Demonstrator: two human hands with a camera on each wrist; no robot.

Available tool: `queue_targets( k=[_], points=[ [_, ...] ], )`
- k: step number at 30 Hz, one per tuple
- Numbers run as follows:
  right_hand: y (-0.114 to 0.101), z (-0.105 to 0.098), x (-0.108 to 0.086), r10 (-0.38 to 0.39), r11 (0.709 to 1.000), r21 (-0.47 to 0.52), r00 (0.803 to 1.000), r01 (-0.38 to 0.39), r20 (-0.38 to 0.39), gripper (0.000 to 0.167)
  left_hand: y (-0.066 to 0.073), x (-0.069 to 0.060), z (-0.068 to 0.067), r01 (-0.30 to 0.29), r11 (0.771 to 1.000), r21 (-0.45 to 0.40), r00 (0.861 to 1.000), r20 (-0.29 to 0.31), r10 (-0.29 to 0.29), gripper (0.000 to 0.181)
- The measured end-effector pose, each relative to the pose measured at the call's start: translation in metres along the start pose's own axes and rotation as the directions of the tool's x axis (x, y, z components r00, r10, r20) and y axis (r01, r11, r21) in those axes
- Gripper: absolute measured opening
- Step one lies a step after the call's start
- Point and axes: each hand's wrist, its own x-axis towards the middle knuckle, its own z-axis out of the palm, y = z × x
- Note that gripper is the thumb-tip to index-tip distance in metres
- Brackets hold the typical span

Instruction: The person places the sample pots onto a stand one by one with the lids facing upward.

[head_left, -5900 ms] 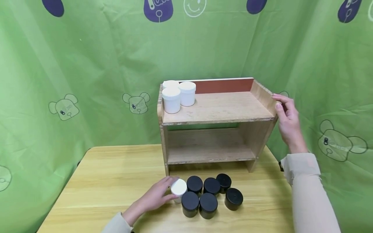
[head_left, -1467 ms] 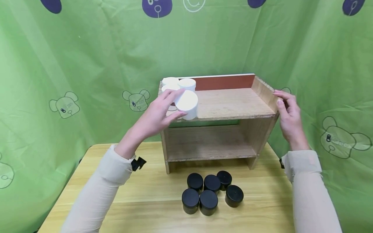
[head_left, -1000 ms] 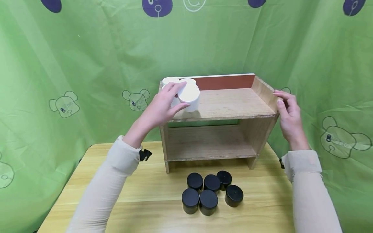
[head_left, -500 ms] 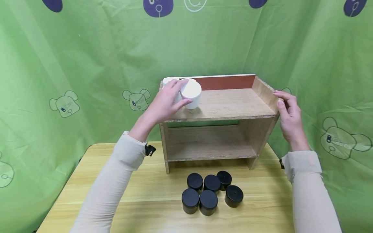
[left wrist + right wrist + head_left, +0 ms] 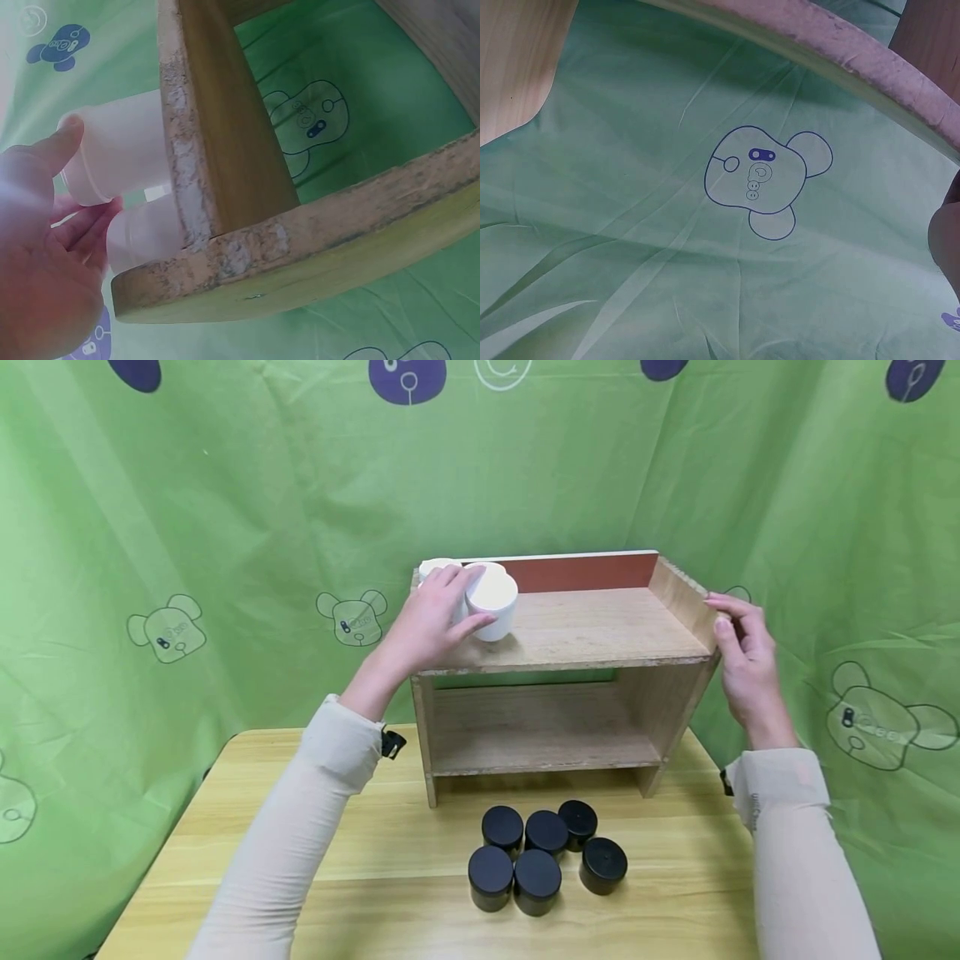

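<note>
On the upper board of a small wooden shelf (image 5: 600,631), my left hand (image 5: 427,622) holds a white lidded jar (image 5: 495,614) between thumb and fingers. The left wrist view shows this jar (image 5: 124,146) at the board's front edge, with another white jar (image 5: 146,232) close by. More white jars (image 5: 438,564) stand behind my left hand, partly hidden by it. My right hand (image 5: 750,672) grips the top of the shelf's right side panel (image 5: 682,602). Only a sliver of that hand (image 5: 946,240) shows at the right wrist view's edge.
Several black lidded jars (image 5: 537,877) stand grouped on the wooden table (image 5: 360,852) in front of the shelf. The lower board (image 5: 540,735) lies under the upper one. A green printed curtain (image 5: 262,527) hangs behind and on both sides.
My left hand has lifted the white jar from the table beside the black jars to the upper board, then slid slightly right and back. My right hand keeps its place on the side panel.
</note>
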Motion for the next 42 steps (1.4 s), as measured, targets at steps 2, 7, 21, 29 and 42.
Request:
queue_targets(
  k=[2,7,21,29,42],
  points=[
    [-0.001,0.0,0.0,0.006,1.0,0.002,1.0,-0.006,0.0,0.032,0.0,0.0,0.001,0.007,1.0,0.016,1.0,0.007,-0.007,0.07],
    [-0.002,0.0,0.0,0.009,1.0,0.016,1.0,-0.009,0.0,0.032,-0.001,0.0,0.003,0.019,0.998,0.06,1.0,0.015,-0.02,0.07],
    [-0.001,-0.002,0.0,0.007,1.0,0.018,1.0,-0.007,-0.004,0.032,-0.001,0.001,0.006,0.04,0.994,0.1,0.999,0.018,-0.042,0.069],
    [0.0,-0.002,0.0,0.013,1.0,0.019,1.0,-0.013,0.002,0.032,-0.002,0.004,0.008,0.066,0.994,0.089,0.997,0.019,-0.068,0.069],
    [0.0,-0.004,0.0,0.025,0.999,-0.044,1.0,-0.025,0.003,0.033,-0.001,0.01,0.012,0.095,0.993,0.076,0.995,-0.015,-0.094,0.066]
  ],
)
